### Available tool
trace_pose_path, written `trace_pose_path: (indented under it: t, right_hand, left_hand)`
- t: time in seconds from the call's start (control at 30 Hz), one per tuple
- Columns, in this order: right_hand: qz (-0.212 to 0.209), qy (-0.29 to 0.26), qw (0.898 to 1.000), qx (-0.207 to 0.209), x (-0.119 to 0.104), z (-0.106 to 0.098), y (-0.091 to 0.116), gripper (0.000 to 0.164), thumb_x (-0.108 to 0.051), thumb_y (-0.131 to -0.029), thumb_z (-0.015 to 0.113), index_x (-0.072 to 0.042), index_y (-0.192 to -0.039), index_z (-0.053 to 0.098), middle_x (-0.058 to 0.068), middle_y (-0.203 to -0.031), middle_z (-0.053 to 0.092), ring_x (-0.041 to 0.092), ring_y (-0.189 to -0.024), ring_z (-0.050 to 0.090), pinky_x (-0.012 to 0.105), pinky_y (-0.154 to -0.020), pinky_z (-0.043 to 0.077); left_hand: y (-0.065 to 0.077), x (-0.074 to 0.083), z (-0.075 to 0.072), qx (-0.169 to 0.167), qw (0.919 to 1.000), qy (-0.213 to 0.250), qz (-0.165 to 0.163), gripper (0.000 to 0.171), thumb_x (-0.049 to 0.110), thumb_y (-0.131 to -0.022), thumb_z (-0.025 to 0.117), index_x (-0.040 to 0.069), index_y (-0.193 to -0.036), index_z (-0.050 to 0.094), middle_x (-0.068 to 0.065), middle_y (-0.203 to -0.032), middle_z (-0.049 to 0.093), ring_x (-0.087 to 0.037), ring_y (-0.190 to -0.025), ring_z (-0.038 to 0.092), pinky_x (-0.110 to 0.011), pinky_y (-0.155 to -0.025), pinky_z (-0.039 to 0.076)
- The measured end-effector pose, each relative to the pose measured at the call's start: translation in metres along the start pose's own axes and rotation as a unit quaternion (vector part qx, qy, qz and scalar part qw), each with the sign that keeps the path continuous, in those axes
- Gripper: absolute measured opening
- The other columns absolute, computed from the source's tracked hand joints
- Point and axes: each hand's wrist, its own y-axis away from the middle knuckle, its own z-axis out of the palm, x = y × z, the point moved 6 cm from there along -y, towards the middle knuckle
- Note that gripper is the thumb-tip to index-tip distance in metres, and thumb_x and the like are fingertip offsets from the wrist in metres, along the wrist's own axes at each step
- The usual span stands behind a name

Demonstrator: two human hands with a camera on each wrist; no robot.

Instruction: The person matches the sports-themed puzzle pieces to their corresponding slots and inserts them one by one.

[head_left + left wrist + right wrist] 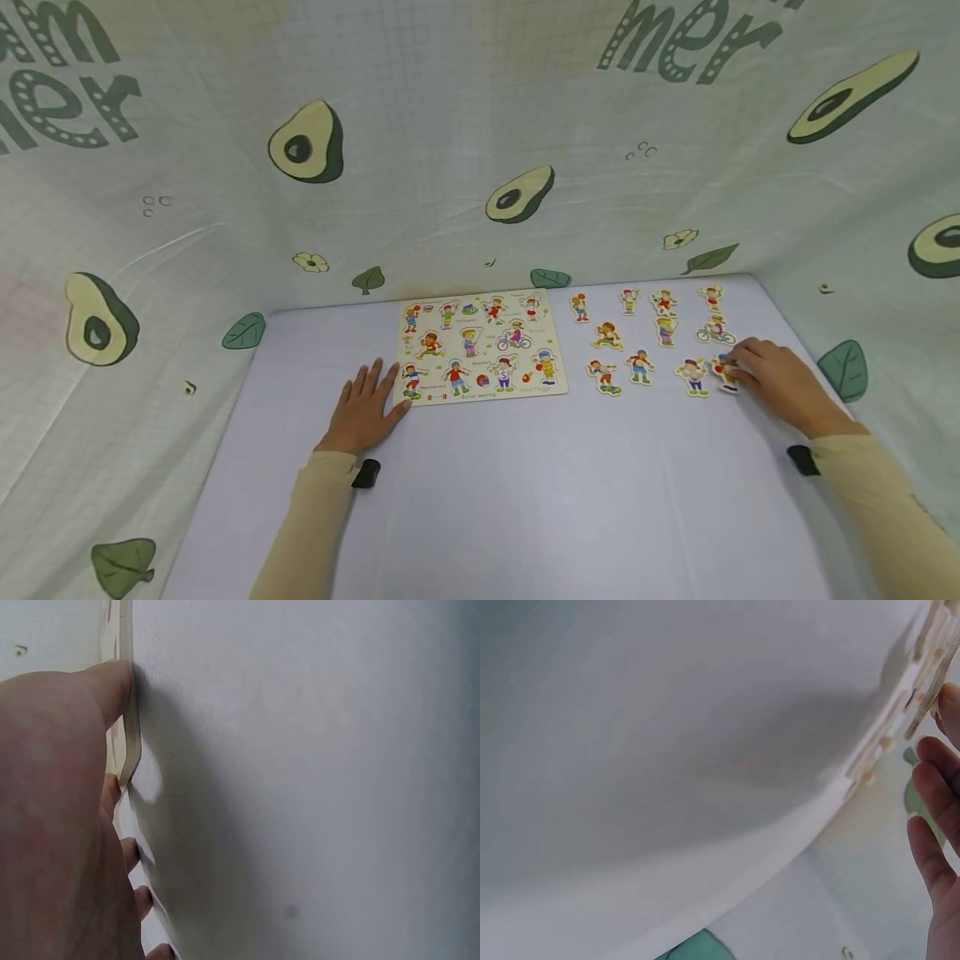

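A flat puzzle board [560,382] printed with sports figures lies toward the back of the white table. My left hand [363,410] rests flat at its lower left corner, fingers spread; in the left wrist view the thumb [112,686] presses on the board's edge. Far to the right, my right hand [776,379] pinches a figure-shaped puzzle piece [725,377] between thumb and fingers. In the right wrist view that piece [931,694] shows edge-on, tilted, with the other fingers held apart from it. A purple-and-white figure piece [693,377] lies just left of it.
Several other figure pieces lie between board and right hand, among them a cyclist [715,331], a runner [607,336] and a skateboarder [603,377]. A cloth [420,208] printed with avocados hangs behind the table [525,500] and at its sides.
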Motion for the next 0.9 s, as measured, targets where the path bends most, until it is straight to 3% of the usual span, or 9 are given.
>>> trace_pose_path:
  t: [0.17,0.6,0.9]
  right_hand:
    - [-0.021,-0.008,0.999,0.027,-0.016,-0.01,-0.009,0.025,-0.002,-0.083,0.086,0.001,-0.101,0.07,0.02,-0.104,0.068,0.042,-0.098,0.065,0.062,-0.082,0.05]
    - [-0.047,-0.023,0.998,0.023,-0.062,-0.015,-0.039,0.026,-0.004,-0.085,0.086,0.0,-0.104,0.069,0.018,-0.108,0.069,0.039,-0.103,0.064,0.062,-0.092,0.05]
    - [-0.116,-0.035,0.991,0.06,-0.095,-0.013,-0.056,0.026,-0.001,-0.083,0.086,-0.003,-0.104,0.072,0.015,-0.109,0.069,0.039,-0.105,0.066,0.06,-0.091,0.052]
  left_hand:
    - [-0.001,-0.002,0.002,-0.004,1.0,0.004,-0.004,0.08,0.048,-0.106,0.057,0.011,-0.169,0.026,-0.022,-0.176,0.013,-0.049,-0.161,0.01,-0.066,-0.128,0.01]
    - [-0.003,-0.002,0.003,-0.011,0.9999,0.005,-0.003,0.08,0.047,-0.107,0.056,0.01,-0.169,0.024,-0.023,-0.176,0.011,-0.049,-0.161,0.008,-0.066,-0.128,0.008]
    - [0.001,0.002,-0.001,-0.025,0.9996,0.013,-0.008,0.079,0.046,-0.107,0.056,0.009,-0.169,0.023,-0.023,-0.176,0.009,-0.049,-0.161,0.006,-0.065,-0.129,0.007]
